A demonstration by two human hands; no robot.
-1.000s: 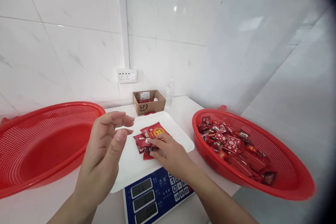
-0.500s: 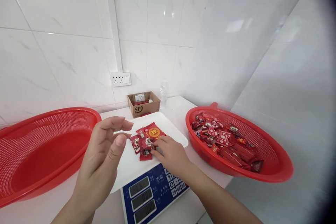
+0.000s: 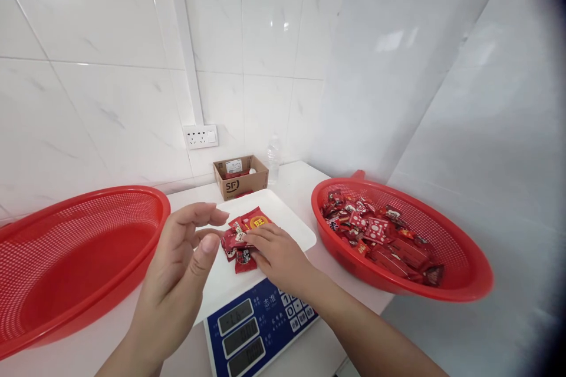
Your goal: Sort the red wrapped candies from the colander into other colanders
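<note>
Several red snack packets (image 3: 241,241) lie in a small heap on the white weighing tray (image 3: 292,221) of a scale. One larger packet at the back of the heap bears a yellow round emblem (image 3: 257,222). My right hand (image 3: 278,253) reaches in from the right, its fingers closed on a small red packet on top of the heap; the fingertips are partly hidden. My left hand (image 3: 179,274) hovers at the tray's left side with nothing in it, fingers curved and thumb apart. The scale's blue panel (image 3: 265,321) with displays and keys faces me.
To the right stands a red perforated basket (image 3: 469,271) filled with red packets. Another red basket (image 3: 101,265) is on the left. Behind the tray are a cardboard box (image 3: 241,179) and a clear plastic bottle (image 3: 273,159), near a tiled wall with a socket (image 3: 200,136).
My right hand has shifted slightly left and up over the heap, pushing the small packet left and covering part of the larger one. My left hand has moved slightly right, still open.
</note>
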